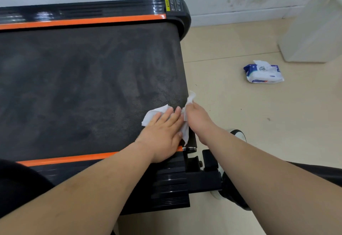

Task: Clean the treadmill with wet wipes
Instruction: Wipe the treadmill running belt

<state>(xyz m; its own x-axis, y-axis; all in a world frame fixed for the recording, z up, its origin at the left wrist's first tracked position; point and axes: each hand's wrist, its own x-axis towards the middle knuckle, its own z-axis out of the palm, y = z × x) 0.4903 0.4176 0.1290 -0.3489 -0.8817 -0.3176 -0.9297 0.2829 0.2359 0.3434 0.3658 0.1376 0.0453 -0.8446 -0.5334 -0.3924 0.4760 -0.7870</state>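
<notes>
A black treadmill [88, 79] with orange side strips fills the left and middle of the view; its belt is dusty and streaked. A white wet wipe [153, 113] lies on the belt near its right end. My left hand [162, 133] presses flat on the wipe, fingers spread. My right hand [197, 118] pinches the wipe's right part at the belt's end edge, and a corner of wipe sticks up above its fingers.
A blue and white pack of wet wipes [263, 73] lies on the beige floor to the right, a wipe poking from its top. A white object [314, 31] stands at the back right. My shoe [238, 134] is beside the treadmill's end.
</notes>
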